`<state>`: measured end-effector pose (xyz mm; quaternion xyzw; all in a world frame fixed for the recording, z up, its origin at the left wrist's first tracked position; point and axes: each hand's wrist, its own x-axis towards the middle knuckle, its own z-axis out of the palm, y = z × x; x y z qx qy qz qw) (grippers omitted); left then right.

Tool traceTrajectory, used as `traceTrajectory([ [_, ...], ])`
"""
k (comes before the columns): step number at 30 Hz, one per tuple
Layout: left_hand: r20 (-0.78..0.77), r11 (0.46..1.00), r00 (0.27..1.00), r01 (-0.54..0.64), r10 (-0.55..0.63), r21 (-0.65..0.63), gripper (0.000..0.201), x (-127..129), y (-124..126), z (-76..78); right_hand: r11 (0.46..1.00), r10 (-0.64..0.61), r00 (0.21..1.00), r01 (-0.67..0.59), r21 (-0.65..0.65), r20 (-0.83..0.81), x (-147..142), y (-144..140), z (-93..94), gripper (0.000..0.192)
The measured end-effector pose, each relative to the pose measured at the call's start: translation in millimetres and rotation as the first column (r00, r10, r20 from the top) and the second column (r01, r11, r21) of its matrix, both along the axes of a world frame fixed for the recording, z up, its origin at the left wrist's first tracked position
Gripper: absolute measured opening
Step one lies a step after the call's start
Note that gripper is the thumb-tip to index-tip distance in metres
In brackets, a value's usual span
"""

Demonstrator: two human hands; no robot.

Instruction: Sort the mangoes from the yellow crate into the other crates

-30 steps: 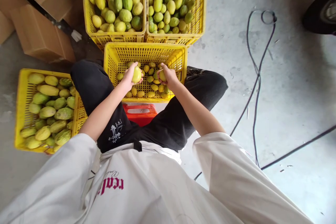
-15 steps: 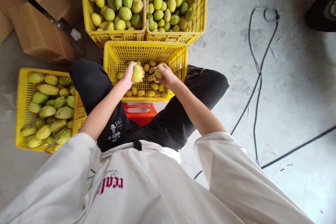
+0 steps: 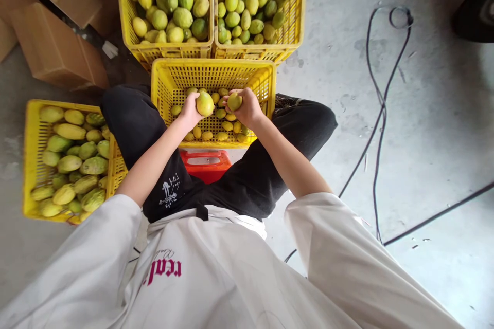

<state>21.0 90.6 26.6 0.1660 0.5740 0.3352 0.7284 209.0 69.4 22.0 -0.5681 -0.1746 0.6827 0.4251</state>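
Observation:
In the head view, both of my hands are over a yellow plastic crate between my knees. My left hand grips a rounded yellow-green fruit, lemon-like in look. Opposite it, my right hand has its fingers round a smaller yellow-green fruit. A narrow gap separates the two fruits. Below them, several small yellow fruits lie scattered on the crate's floor, some hidden by my hands.
Two yellow crates full of green and yellow fruit stand ahead. Another crate with longer mottled fruit is at my left. Cardboard boxes lie beyond it. A red object sits between my legs. Black cable runs over the floor at right.
My left hand has shifted slightly right with its fruit. The right hand has turned, so more of its fruit shows, and that fruit now sits a little higher.

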Motion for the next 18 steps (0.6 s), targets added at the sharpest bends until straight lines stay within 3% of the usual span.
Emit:
traceTrajectory([
  [7,-0.007,0.999,1.0,-0.025,0.025,0.027,0.033,2.4,-8.1,5.6,0.999,0.038,0.999,-0.038,0.038,0.001,0.7,-4.0,2.8,0.038],
  [14,-0.051,0.996,0.995,0.091,-0.091,-0.008,0.031,5.0,-11.7,9.6,0.994,0.101,0.994,-0.103,0.039,0.034,2.7,-5.9,1.0,0.043],
  [18,-0.055,0.995,0.994,0.095,-0.095,-0.012,0.032,7.2,-11.1,8.5,0.992,0.119,0.992,-0.12,0.027,0.041,3.5,-4.6,5.1,0.043],
])
